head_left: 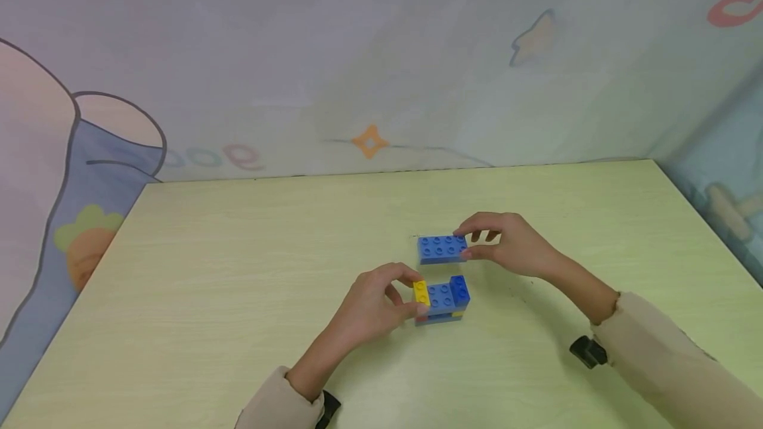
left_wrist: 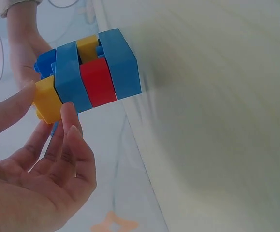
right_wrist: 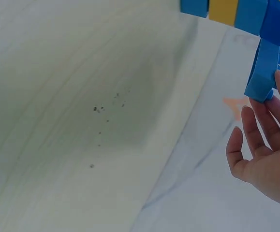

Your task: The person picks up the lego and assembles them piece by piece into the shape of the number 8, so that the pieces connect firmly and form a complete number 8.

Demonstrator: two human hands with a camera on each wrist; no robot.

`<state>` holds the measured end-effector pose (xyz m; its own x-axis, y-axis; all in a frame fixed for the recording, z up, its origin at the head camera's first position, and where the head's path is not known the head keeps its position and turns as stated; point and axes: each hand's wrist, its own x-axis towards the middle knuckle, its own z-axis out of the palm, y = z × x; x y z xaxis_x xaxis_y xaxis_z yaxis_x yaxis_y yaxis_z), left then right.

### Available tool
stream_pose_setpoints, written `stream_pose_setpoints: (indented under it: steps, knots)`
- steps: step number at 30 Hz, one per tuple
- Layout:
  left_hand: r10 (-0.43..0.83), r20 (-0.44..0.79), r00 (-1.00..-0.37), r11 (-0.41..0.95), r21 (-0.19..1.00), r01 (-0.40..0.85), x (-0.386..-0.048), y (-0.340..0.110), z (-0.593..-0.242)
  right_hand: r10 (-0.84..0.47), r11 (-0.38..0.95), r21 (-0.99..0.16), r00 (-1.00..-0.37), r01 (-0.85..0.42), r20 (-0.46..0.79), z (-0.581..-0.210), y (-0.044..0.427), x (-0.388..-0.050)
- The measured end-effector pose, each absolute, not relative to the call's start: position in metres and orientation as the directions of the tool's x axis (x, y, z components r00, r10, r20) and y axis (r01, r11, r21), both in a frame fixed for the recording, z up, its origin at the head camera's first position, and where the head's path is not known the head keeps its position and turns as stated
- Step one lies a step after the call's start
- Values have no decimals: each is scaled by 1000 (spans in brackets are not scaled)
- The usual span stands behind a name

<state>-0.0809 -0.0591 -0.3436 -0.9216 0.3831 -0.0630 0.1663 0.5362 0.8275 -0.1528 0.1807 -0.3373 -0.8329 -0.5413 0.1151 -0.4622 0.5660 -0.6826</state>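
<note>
Between the thumb and fingers of my left hand [head_left: 377,306] is a yellow brick [head_left: 420,293] on one end of a small toy-brick stack. A dark blue brick [head_left: 459,290] tops the other end. Beneath them lies a long blue brick [head_left: 440,297]; below it a red brick [left_wrist: 98,82] and another yellow brick [left_wrist: 87,48] sit on a second long blue brick [left_wrist: 121,63]. The stack appears raised off the table. Just beyond it, my right hand [head_left: 518,248] pinches a separate long blue brick [head_left: 438,250] by its right end, studs up, apart from the stack.
Both hands are over a pale wood-grain table [head_left: 238,270]. A printed cloth backdrop [head_left: 268,51] rises along its far edge. Small dark specks [right_wrist: 95,108] mark the tabletop. Black devices [head_left: 589,351] are worn at both wrists.
</note>
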Motion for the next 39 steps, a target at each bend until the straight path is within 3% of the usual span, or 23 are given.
stream_pose_setpoints:
  steps: [15, 39]
  knots:
    - [380, -62, -923, 535, 828, 165, -79, -58, -343, -578, 515, -686, -799, -514, 164, -314, 185, -130]
    - [378, -46, -925, 516, 840, 169, -78, -59, -344, -630, 381, -731, -738, -566, 243, -327, 182, -109]
